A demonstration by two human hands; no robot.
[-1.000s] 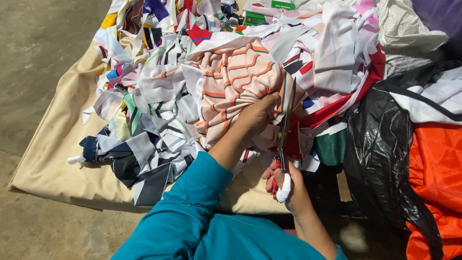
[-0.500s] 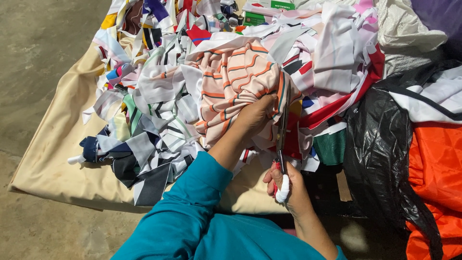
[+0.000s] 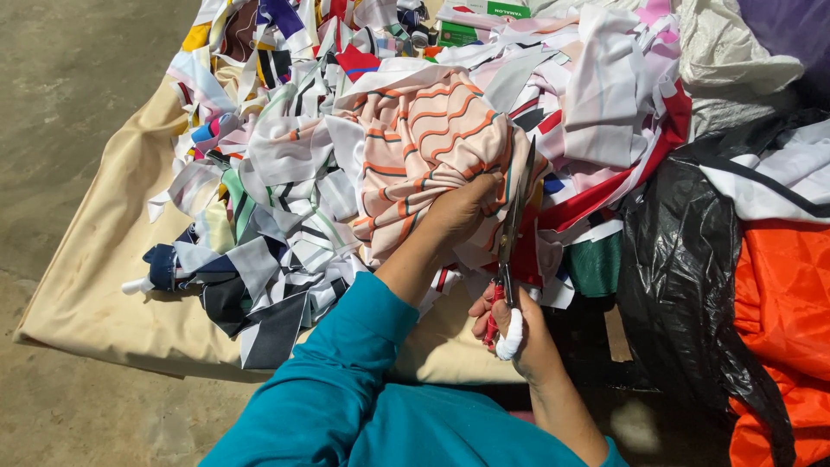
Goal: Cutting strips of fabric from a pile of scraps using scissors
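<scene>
Peach striped cloth (image 3: pixel 424 143) bunched in left hand (image 3: pixel 458 212) — right hand (image 3: pixel 519 333) grips scissors (image 3: pixel 512 233), blades beside cloth.

place: textile scrap workshop | signs: heaped fabric offcuts (image 3: pixel 285 199), beige ground sheet (image 3: pixel 95 277), concrete floor (image 3: pixel 69 86)

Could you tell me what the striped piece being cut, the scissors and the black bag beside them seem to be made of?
Striped piece: soft knit-like fabric, matte, bunching in folds. Scissors: dark metal blades, red handles, probably plastic, one loop wrapped in white. Black bag: thin plastic film, glossy and crinkled.
</scene>
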